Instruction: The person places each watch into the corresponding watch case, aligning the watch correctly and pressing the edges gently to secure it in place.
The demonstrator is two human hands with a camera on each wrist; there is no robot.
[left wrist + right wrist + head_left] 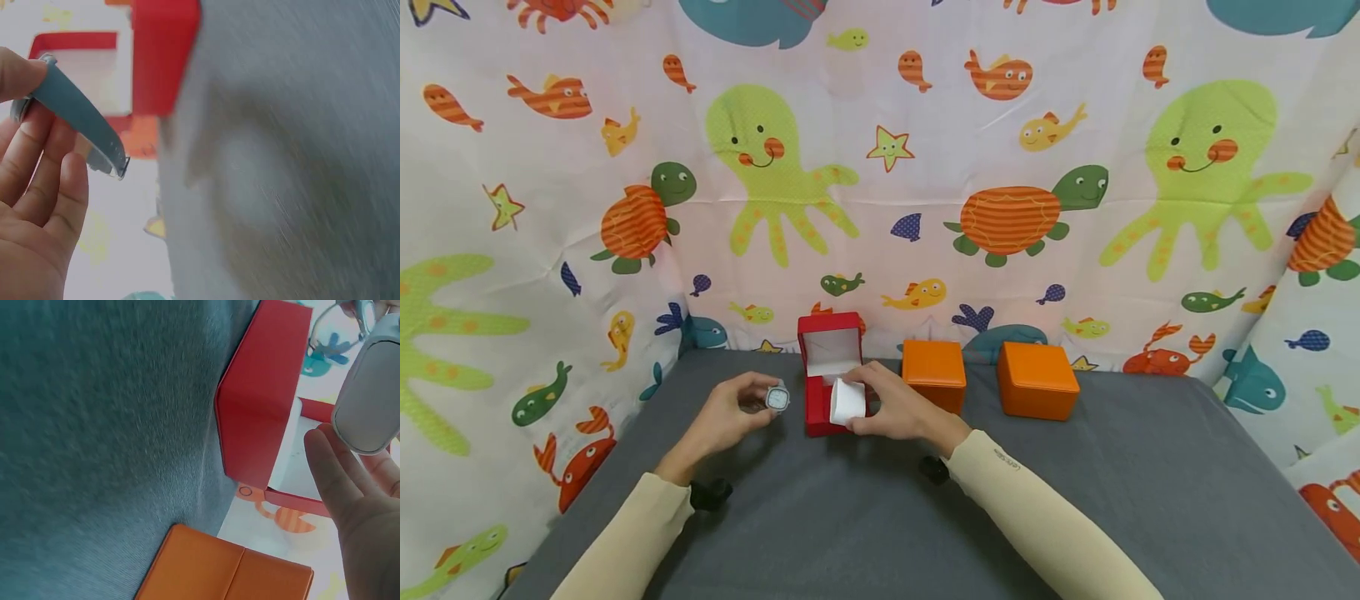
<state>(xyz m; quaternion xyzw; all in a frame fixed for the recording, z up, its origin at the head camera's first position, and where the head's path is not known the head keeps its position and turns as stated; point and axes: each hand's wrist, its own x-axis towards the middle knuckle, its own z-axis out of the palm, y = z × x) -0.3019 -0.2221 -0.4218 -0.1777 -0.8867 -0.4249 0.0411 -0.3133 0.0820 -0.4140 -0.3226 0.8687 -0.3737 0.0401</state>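
Note:
In the head view, my left hand [730,417] pinches a wristwatch [777,398] with a pale dial, just left of the red box. Its blue-grey strap [81,107] hangs in a loop from thumb and fingers in the left wrist view. My right hand [895,404] grips a white watch cushion [847,402], held over the front of the red box. The cushion's flat oval end [369,397] faces the right wrist camera. The red box [837,322] stands with its lid up, showing a white lining; the cushion and hand partly hide its lower part.
Two orange boxes, a nearer-to-hand one [933,371] and another [1037,382], stand closed to the right of the red box. A grey cloth [880,517] covers the table. Behind it hangs a white curtain [880,108] printed with sea animals.

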